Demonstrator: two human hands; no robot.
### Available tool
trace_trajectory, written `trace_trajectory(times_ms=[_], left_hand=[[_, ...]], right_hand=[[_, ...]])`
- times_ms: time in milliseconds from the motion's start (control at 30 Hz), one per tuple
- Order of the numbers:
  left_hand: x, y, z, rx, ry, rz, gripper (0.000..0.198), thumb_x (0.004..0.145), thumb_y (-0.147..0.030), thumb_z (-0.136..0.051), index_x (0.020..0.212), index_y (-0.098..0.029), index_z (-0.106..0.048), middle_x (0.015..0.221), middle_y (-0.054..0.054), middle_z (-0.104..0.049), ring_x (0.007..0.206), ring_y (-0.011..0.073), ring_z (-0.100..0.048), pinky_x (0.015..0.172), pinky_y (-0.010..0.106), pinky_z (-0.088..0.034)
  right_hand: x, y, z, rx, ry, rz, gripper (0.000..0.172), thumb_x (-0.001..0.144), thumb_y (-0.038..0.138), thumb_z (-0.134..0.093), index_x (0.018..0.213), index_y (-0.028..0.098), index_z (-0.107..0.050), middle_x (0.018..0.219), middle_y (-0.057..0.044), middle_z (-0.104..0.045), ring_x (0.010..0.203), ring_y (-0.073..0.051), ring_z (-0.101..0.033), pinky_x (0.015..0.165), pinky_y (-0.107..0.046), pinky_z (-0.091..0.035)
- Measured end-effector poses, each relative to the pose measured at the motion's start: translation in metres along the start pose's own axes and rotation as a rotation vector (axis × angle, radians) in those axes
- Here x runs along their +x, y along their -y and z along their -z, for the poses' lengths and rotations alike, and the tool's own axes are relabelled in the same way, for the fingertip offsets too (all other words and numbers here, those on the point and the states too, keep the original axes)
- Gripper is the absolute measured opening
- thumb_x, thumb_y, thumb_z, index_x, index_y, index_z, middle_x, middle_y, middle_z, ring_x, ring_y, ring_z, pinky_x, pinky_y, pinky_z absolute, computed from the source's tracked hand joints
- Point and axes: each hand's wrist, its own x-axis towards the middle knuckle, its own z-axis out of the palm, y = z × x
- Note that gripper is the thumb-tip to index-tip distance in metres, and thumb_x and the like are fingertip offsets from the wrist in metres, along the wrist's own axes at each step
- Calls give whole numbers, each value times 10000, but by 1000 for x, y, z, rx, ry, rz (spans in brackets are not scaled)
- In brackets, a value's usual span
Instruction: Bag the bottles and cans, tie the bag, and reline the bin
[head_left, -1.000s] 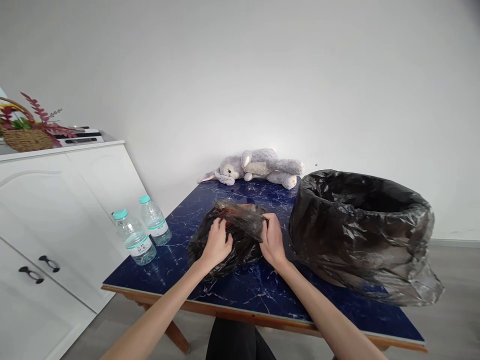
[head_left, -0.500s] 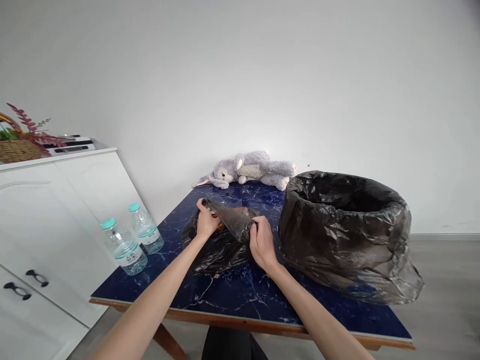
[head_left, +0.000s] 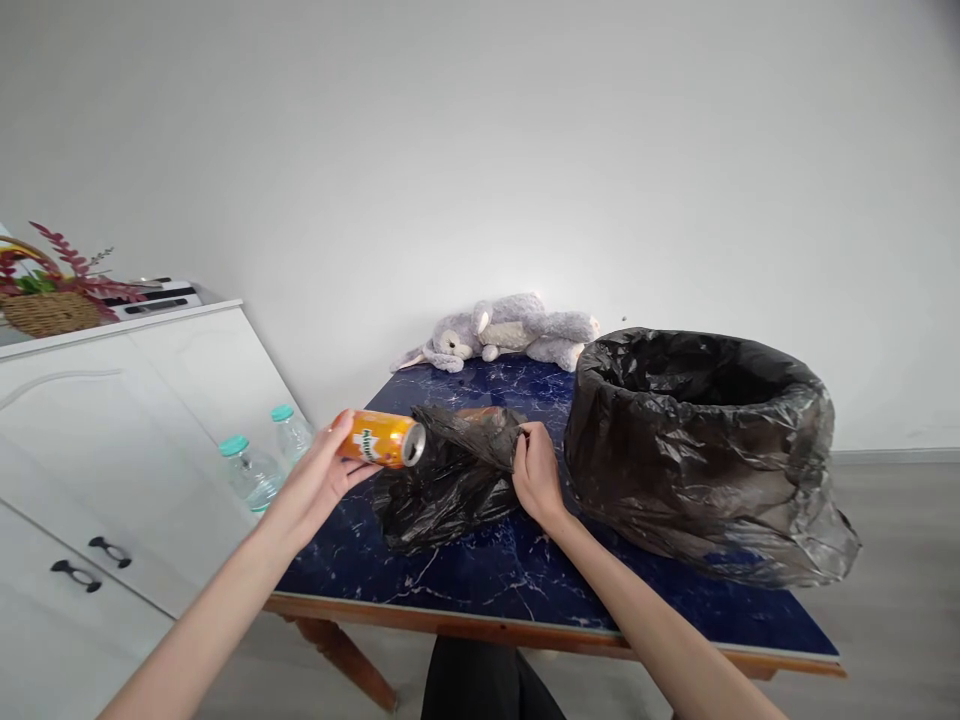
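My left hand (head_left: 326, 475) holds an orange can (head_left: 379, 439) on its side, the opened top facing right, above the left part of the table. My right hand (head_left: 537, 472) is closed on the gathered edge of a crumpled black plastic bag (head_left: 450, 490) that lies on the blue marbled table. Something brownish shows at the back of this bag, too covered to make out. Right of my right hand stands a large round bin (head_left: 697, 460) lined with a black bag, its mouth open upward.
A grey plush rabbit (head_left: 510, 330) lies at the table's back edge. Two clear bottles with teal caps, one nearer (head_left: 251, 475) and one behind (head_left: 290, 432), stand at the left. A white cabinet (head_left: 135, 400) carries a wicker basket (head_left: 51, 313) with plants.
My left hand has come out of the crumpled bag and moved left, now with the orange can in it. My right hand keeps its grip on the bag. The view has shifted slightly.
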Motion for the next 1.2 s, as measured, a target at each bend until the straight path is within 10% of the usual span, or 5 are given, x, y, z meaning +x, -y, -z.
trace_trajectory(times_ms=[267, 433, 800, 1200], left_hand=[[-18, 30, 71, -257, -262, 210, 283, 1049, -376, -598, 1258, -210, -693, 1019, 84, -774, 669, 160, -733, 634, 279, -665], [-39, 59, 99, -372, -369, 174, 196, 1059, -235, -558, 1190, -205, -702, 1036, 75, -764, 771, 161, -753, 722, 298, -691], [-103, 88, 134, -425, -266, 234, 405, 1027, -460, -565, 1322, -223, -708, 1073, 117, -761, 727, 201, -699, 690, 337, -667], [-130, 95, 161, -500, -312, 207, 635, 924, -403, -738, 1534, -324, -580, 1487, 80, -667, 1373, 322, -636, 1163, 442, -540]], right_hand=[[-3, -2, 0, -3, 22, -11, 196, 1081, 319, -326, 1054, 242, -504, 1006, -84, -577, 946, -269, -569, 847, -424, -467], [-5, -5, 1, -13, 41, -29, 199, 1089, 341, -322, 1045, 247, -492, 996, -75, -560, 936, -267, -575, 834, -420, -467], [-10, -9, 2, -21, 58, -35, 216, 1094, 360, -309, 1051, 247, -488, 1007, -75, -562, 952, -272, -577, 852, -430, -456], [-12, -10, 4, -40, 65, -37, 216, 1084, 366, -315, 1046, 245, -489, 1013, -86, -564, 953, -280, -575, 852, -446, -459]])
